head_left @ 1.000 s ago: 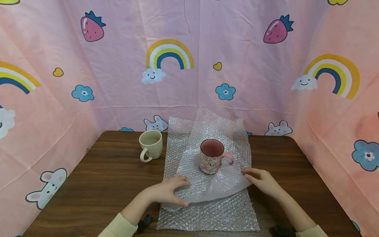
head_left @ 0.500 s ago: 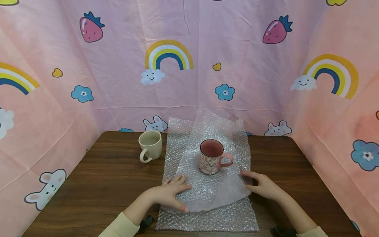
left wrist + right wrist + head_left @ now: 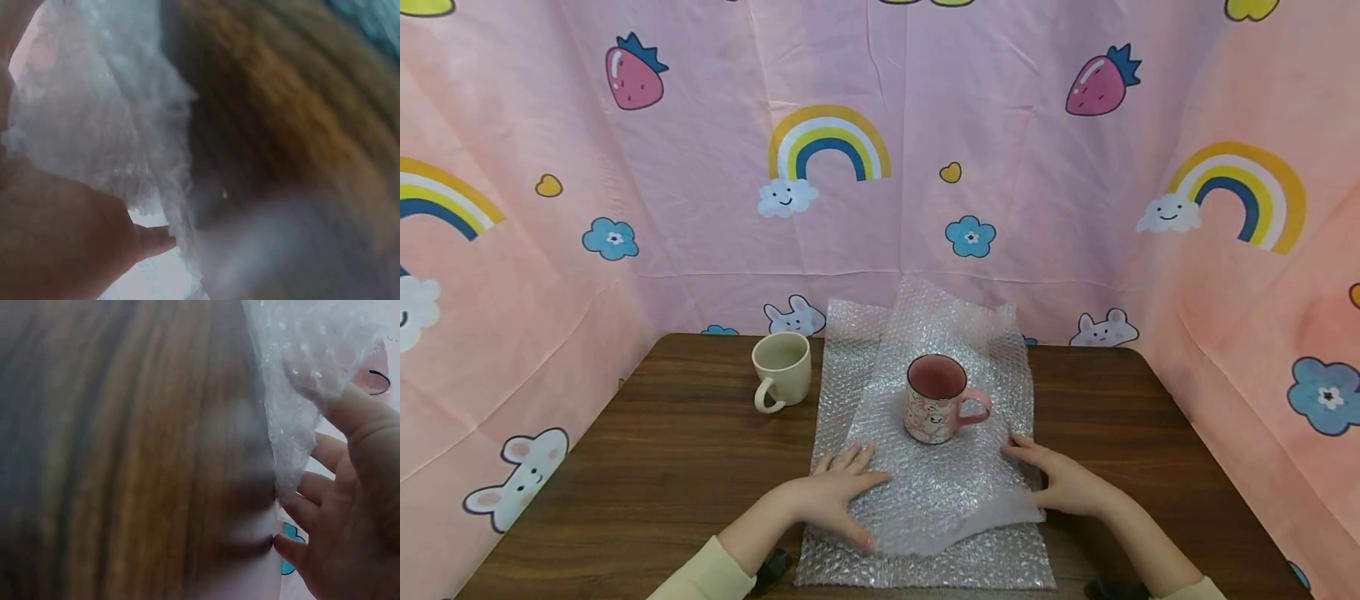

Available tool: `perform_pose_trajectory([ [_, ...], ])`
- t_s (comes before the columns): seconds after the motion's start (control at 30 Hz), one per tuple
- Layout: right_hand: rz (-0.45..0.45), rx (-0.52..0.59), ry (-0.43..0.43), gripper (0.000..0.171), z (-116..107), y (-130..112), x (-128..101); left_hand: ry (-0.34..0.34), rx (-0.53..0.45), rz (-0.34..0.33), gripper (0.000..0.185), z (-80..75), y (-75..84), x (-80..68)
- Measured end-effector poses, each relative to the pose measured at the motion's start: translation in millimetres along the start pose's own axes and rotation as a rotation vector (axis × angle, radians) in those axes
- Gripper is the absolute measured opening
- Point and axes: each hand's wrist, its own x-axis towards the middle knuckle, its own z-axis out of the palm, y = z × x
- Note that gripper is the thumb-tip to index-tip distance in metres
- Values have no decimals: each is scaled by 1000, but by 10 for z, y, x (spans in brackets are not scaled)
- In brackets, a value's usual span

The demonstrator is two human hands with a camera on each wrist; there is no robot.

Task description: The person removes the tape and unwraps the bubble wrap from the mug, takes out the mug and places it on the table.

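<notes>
A pink mug [image 3: 934, 408] with a cartoon print and dark rim stands upright on bubble wrap, its handle to the right. The wrap lies in two layers: an upper sheet [image 3: 917, 500] set askew over a lower sheet [image 3: 925, 573]. Fingers spread, my left hand [image 3: 837, 498] rests on the wrap's left side, in front of the mug. At the right edge, my right hand [image 3: 1067, 482] touches the wrap with fingers extended and thumb by the upper sheet's slightly raised front corner. In the right wrist view, the bubble wrap [image 3: 294, 406] overlaps the thumb tip.
A cream mug [image 3: 782, 368] stands left of the wrap at the back of the dark wooden table [image 3: 647, 467]. Behind the table hangs a pink patterned cloth [image 3: 715, 167], which also runs along both sides; the wrap's far end reaches up against it.
The upper sheet's folded front right corner has come down and spread flatter, uncovering the mug's handle. My right hand has moved slightly nearer the front, and my left fingers have spread.
</notes>
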Motion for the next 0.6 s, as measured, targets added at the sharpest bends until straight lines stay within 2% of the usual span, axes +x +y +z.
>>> perform_pose_trajectory([
  [0.27, 15, -45, -29, 87, 14, -45, -1, 18, 86, -33, 97, 45, 44, 9],
  [0.43, 51, -61, -68, 99, 30, -113, -16, 18, 107, -46, 98, 56, 77, 9],
  [0.6, 39, -91, -106, 110, 43, -186, -37, 6, 122, -66, 100, 69, 77, 28],
])
